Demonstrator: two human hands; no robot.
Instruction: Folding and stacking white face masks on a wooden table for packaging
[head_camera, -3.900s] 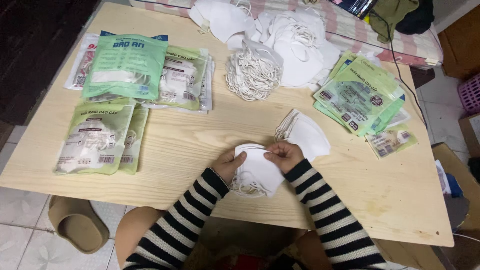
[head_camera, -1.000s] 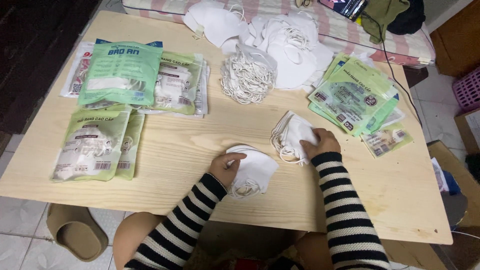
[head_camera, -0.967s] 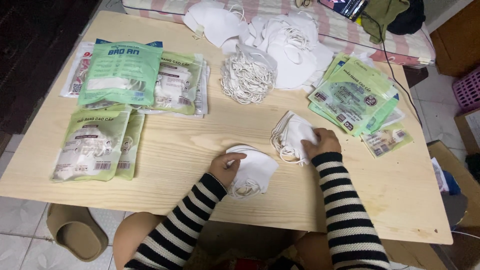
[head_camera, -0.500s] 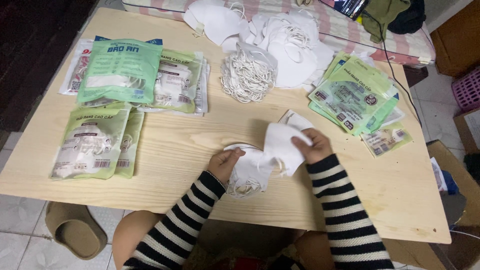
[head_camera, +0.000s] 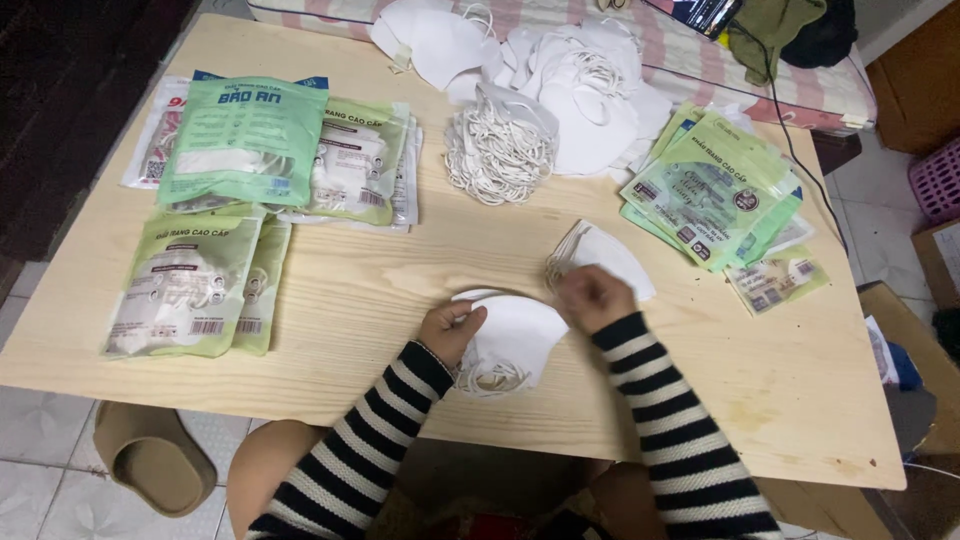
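Observation:
A small stack of white face masks (head_camera: 510, 340) lies on the wooden table (head_camera: 400, 270) in front of me, its ear loops trailing toward me. My left hand (head_camera: 450, 330) holds the stack's left edge. My right hand (head_camera: 592, 296) rests at its upper right, fingers curled on the top mask. Just behind my right hand sits a second short stack of white masks (head_camera: 610, 255).
Green sealed mask packets lie at left (head_camera: 250, 140) and lower left (head_camera: 185, 285). Empty green pouches (head_camera: 715, 185) fan out at right. A heap of loose white masks (head_camera: 560, 80) is at the back. A slipper (head_camera: 150, 460) is on the floor.
My right hand reached to the stack on the right, lifted a white mask from it and brought it over onto the stack under my left hand.

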